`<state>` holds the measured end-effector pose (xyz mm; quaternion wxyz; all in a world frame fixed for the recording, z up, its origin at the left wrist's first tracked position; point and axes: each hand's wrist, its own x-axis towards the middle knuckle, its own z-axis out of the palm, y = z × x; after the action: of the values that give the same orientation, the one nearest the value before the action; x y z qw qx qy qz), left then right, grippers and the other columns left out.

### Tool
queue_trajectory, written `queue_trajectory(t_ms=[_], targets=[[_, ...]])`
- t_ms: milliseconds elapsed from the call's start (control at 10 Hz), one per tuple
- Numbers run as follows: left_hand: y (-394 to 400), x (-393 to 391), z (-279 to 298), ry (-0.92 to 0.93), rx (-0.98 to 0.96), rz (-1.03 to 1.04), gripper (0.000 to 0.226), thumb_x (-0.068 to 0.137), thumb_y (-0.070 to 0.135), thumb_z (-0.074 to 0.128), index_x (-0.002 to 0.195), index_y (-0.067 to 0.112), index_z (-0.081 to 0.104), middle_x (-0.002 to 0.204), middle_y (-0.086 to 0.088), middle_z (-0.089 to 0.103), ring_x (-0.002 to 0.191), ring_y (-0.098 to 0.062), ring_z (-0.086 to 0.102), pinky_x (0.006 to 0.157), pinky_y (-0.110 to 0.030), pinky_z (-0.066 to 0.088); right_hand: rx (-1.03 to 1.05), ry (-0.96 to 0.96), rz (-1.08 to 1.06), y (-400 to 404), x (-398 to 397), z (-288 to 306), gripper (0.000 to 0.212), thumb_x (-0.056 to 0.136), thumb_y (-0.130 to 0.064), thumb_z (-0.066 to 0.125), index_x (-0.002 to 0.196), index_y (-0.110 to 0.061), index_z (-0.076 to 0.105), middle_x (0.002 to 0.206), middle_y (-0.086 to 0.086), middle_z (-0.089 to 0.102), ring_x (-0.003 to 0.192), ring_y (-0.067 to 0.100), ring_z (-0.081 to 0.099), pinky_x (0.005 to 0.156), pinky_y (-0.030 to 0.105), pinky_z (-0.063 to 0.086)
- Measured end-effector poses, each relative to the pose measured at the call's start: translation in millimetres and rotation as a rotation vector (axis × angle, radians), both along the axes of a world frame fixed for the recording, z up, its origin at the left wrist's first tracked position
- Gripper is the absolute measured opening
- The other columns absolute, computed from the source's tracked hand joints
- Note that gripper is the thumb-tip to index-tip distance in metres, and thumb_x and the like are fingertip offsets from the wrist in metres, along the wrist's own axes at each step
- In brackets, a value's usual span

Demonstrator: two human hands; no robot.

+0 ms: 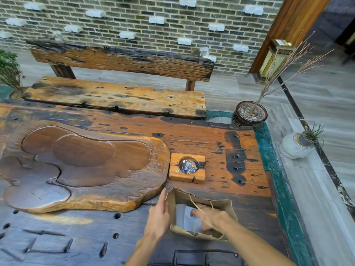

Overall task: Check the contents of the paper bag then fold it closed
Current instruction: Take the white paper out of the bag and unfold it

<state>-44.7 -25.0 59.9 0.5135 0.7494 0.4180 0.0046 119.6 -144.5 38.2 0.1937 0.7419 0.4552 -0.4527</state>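
A brown paper bag (221, 205) with twine handles stands open on the wooden table (221, 148), near its front right. White paper (184, 217) shows inside the bag. My right hand (209, 217) reaches down into the bag's mouth, fingers spread over the white paper; whether it grips anything I cannot tell. My left hand (158, 214) rests flat against the bag's left wall from outside, fingers straight and pointing away from me.
A wooden ashtray block (187, 178) with butts sits just beyond the bag. A large carved wooden tea tray (82, 169) fills the table's left. A bench (119, 95) stands behind. Potted plants (249, 114) are on the floor at the right.
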Motion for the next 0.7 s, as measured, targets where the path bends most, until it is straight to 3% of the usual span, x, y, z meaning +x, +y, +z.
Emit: queue_trajectory(t_ms=[100, 200, 300, 400, 500, 700], targets=[[3, 3, -1, -0.001, 0.008, 0.011, 0.054, 0.102, 0.021, 0.035, 0.152, 0.036, 0.021, 0.055, -0.001, 0.053, 0.050, -0.014, 0.048, 0.053, -0.028, 0.039, 0.108, -0.095, 0.001, -5, -1, -11, 0.047, 0.088, -0.004, 0.061, 0.133, -0.014, 0.051, 0.143, 0.015, 0.040, 0.127, 0.036, 0.046, 0.102, 0.043, 0.042], [3, 4, 2, -0.019, 0.014, 0.012, 0.054, 0.102, 0.020, 0.035, 0.152, 0.035, 0.020, 0.053, 0.001, 0.051, 0.047, -0.012, 0.045, 0.050, -0.026, 0.037, 0.209, -0.127, 0.012, -9, -2, -27, 0.039, 0.088, -0.002, 0.056, 0.126, -0.008, 0.053, 0.139, 0.019, 0.039, 0.129, 0.039, 0.038, 0.104, 0.048, 0.038], [2, 3, -1, -0.029, 0.010, 0.037, 0.055, 0.102, 0.017, 0.037, 0.152, 0.033, 0.021, 0.049, 0.003, 0.047, 0.042, -0.008, 0.040, 0.049, -0.024, 0.039, 0.227, -0.161, 0.049, -8, -6, -39, 0.047, 0.095, -0.016, 0.050, 0.141, -0.010, 0.044, 0.152, 0.017, 0.030, 0.141, 0.036, 0.025, 0.115, 0.045, 0.022], [1, 2, -2, -0.021, 0.018, 0.035, 0.056, 0.101, 0.016, 0.038, 0.152, 0.033, 0.023, 0.051, 0.001, 0.047, 0.043, -0.008, 0.040, 0.050, -0.024, 0.039, 0.282, -0.114, -0.199, -6, -5, -56, 0.062, 0.098, -0.035, 0.044, 0.155, -0.020, 0.024, 0.163, 0.005, 0.018, 0.151, 0.025, 0.012, 0.121, 0.040, 0.005], [1, 1, -3, -0.036, 0.004, 0.038, 0.057, 0.101, 0.016, 0.039, 0.152, 0.033, 0.023, 0.052, 0.001, 0.048, 0.042, -0.007, 0.041, 0.051, -0.026, 0.040, 0.297, -0.127, -0.198, -2, -5, -60, 0.062, 0.097, -0.042, 0.045, 0.154, -0.024, 0.026, 0.162, 0.002, 0.024, 0.150, 0.024, 0.018, 0.121, 0.043, 0.008], [1, -2, -6, -0.007, 0.035, 0.025, 0.055, 0.101, 0.019, 0.041, 0.152, 0.030, 0.024, 0.047, 0.005, 0.044, 0.039, -0.008, 0.038, 0.052, -0.028, 0.036, 0.170, -0.160, -0.050, 4, 3, -62, 0.053, 0.101, -0.028, 0.037, 0.151, -0.014, 0.030, 0.155, 0.012, 0.033, 0.139, 0.033, 0.034, 0.110, 0.040, 0.031]])
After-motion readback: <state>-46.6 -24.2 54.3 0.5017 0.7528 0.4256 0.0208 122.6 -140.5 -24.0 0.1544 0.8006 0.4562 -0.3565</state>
